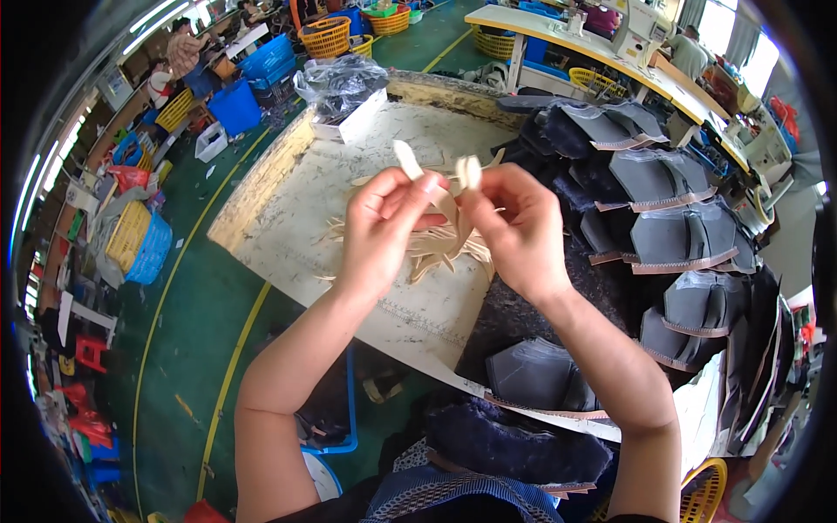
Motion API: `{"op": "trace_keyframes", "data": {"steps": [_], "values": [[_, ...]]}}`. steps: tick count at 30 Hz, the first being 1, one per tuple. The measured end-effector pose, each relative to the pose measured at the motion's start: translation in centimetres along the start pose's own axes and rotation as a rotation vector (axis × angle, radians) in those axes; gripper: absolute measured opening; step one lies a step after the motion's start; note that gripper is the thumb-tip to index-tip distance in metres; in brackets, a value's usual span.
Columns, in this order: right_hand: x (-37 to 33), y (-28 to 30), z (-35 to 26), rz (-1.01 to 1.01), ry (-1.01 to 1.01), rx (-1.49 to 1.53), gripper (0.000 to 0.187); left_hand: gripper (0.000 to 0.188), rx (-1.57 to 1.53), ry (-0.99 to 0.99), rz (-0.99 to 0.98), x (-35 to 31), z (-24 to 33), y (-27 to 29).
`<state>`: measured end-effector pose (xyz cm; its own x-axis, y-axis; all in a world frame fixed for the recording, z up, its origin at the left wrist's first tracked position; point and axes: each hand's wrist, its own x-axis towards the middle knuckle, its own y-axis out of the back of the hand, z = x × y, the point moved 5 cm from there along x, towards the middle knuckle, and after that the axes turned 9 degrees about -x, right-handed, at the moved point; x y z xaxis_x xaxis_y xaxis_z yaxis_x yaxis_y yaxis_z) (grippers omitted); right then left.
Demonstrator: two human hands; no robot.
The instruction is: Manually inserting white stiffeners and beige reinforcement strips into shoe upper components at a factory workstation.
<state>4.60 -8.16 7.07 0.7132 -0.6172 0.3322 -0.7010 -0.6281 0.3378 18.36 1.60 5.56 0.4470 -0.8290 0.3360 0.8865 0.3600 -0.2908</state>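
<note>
Above the table my left hand point(384, 222) pinches a cream strip point(406, 159), whose end sticks up past the thumb. Close beside it, my right hand point(520, 228) is closed on another piece of cream strip point(469, 172), folded or bunched at the top. A length hangs between the hands; whether it is one strip or two I cannot tell. Below them lies a loose pile of cream strips point(427, 266) on the white tabletop point(384, 327). To the right are stacked dark grey shoe-upper-like pieces point(663, 179) with fuzzy navy lining and brownish stitched edges.
A white box with clear plastic bags point(342, 91) sits at the table's far side. Another dark piece point(536, 375) lies by the near edge, and a furry navy piece point(523, 444) is at my lap. Sewing machines point(641, 35), baskets point(327, 37) and other people are farther off.
</note>
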Motion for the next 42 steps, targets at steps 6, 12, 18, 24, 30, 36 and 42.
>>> {"op": "trace_keyframes", "data": {"steps": [6,12,18,24,30,36,42], "values": [[-1.7,5.4,1.9,0.438,0.018,0.281,0.014,0.022,-0.270,0.032,0.466,2.3,-1.4,5.7],[-3.5,9.8,1.7,0.480,-0.027,0.319,0.016,0.032,0.386,0.247,0.187,5.2,-4.7,12.8],[-4.5,6.9,2.1,0.195,-0.035,0.271,0.021,0.048,0.560,-0.399,-0.092,2.2,2.2,-3.1],[-5.2,5.2,0.9,0.132,0.019,0.159,0.019,0.010,0.094,-0.072,-0.342,1.6,0.5,-7.1],[-5.0,6.7,2.9,0.383,-0.118,0.357,0.023,0.014,-0.033,-0.077,-0.143,1.0,-0.9,-6.1],[-7.5,12.2,5.7,0.679,-0.219,0.676,0.027,0.022,-0.089,-0.021,0.376,2.4,-1.8,1.2],[-14.4,19.4,3.4,0.662,-0.062,0.503,0.041,0.048,1.156,-0.311,0.288,3.2,-1.9,7.3]]}}
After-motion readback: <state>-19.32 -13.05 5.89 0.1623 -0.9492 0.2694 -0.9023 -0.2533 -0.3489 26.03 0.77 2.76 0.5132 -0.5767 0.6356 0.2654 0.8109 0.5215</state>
